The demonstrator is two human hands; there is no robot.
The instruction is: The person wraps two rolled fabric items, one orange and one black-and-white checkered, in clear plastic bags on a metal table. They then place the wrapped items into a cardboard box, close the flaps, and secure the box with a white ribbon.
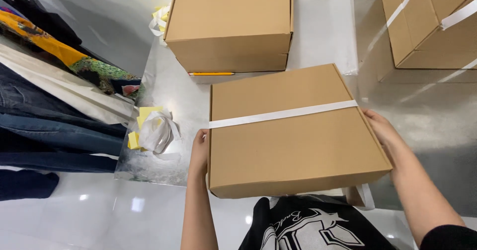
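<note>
Your left hand (199,150) and right hand (381,128) clasp the closed, white-strapped flat box (290,131); beyond it, 1 pencil (211,73) fronts another carton (231,24).

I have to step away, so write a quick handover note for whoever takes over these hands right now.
Left hand: flat against the left side of the strapped box. Right hand: against its right side. The box sits on the metal table, one white strap across the lid. Done: that strap is on. Left: no crosswise strap shows. Behind: another box, a yellow pencil; strap scraps at left.
</note>
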